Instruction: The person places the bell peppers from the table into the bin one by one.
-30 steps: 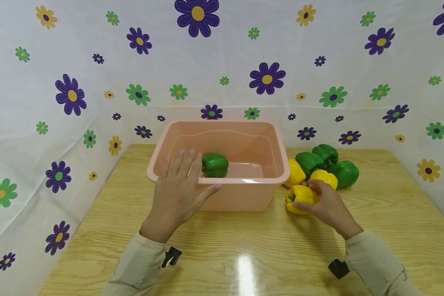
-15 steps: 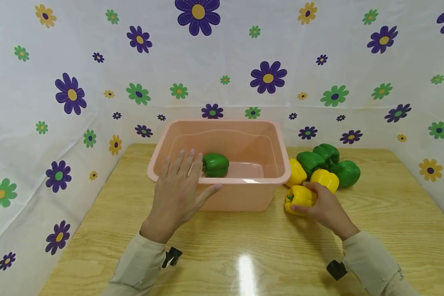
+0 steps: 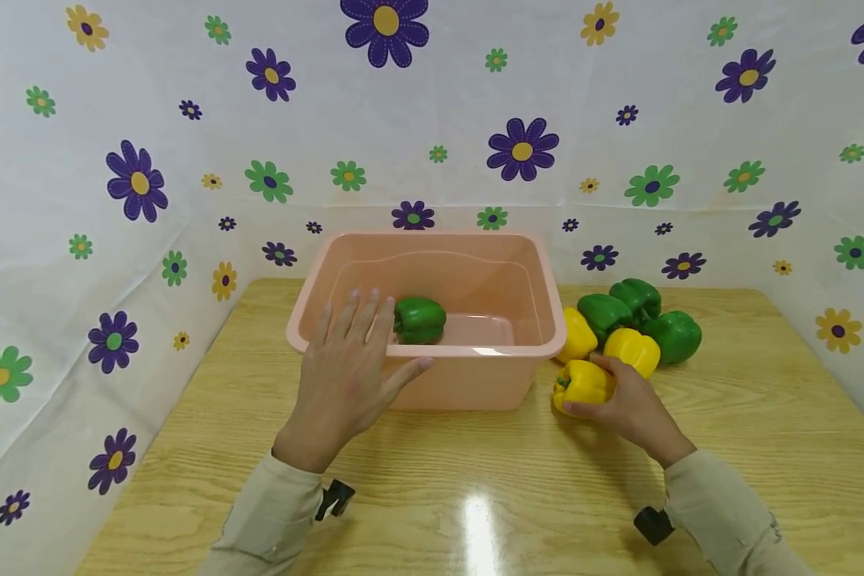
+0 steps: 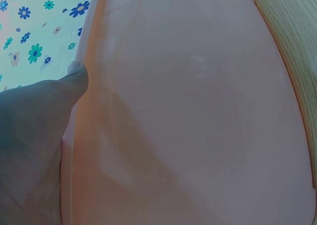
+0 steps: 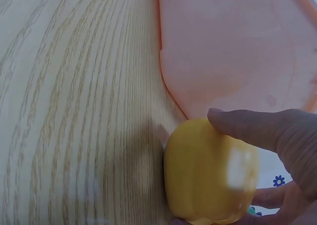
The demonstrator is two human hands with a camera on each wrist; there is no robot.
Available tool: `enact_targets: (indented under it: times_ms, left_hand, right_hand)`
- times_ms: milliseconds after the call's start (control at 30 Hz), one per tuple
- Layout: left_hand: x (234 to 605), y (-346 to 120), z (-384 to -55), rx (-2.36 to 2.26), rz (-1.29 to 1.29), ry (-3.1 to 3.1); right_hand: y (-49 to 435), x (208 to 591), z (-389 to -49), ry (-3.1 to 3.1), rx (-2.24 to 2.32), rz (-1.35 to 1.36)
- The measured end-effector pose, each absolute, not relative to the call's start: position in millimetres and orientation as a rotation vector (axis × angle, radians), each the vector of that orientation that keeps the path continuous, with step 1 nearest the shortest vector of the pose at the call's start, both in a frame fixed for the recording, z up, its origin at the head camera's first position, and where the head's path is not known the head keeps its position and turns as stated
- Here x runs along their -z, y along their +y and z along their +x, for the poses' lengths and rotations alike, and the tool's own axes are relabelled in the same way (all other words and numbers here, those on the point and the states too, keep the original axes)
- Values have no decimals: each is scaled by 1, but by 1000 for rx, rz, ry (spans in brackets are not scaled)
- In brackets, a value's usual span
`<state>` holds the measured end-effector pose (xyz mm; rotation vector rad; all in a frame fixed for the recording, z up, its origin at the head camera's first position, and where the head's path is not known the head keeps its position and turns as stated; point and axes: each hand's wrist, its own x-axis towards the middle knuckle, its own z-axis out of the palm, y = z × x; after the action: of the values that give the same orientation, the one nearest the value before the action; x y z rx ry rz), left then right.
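Observation:
My left hand point(image 3: 346, 384) lies over the front rim of a pink plastic bin point(image 3: 475, 380), its fingers straight and spread. In the left wrist view the thumb point(image 4: 77, 81) rests along the bin's rim. Inside the bin a green bell pepper point(image 3: 421, 321) lies on its side, just past my left fingertips. To the right of the bin, my right hand point(image 3: 637, 412) grips a yellow bell pepper point(image 3: 582, 384) between thumb and fingers. The right wrist view shows the thumb on top of that yellow pepper point(image 5: 208, 170), which sits at the table surface beside the bin.
Behind the gripped pepper, two more yellow peppers point(image 3: 632, 350) and several green peppers point(image 3: 671, 336) are bunched against the bin's right side. All stand on a wooden table point(image 3: 547, 496). A flowered cloth point(image 3: 454, 104) hangs at the back and sides.
My right hand has shifted slightly left with the yellow pepper, drawing it a little away from the other peppers. The left hand has stayed in place on the bin.

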<state>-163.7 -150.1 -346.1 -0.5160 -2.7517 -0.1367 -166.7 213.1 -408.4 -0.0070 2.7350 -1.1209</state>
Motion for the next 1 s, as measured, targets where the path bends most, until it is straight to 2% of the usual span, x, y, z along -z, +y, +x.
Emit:
enact_targets:
  times_ms: [1000]
  left_hand:
    - [347, -151, -165, 140, -516, -2741]
  right_hand:
    - [215, 418, -168, 2681, 1170, -39]
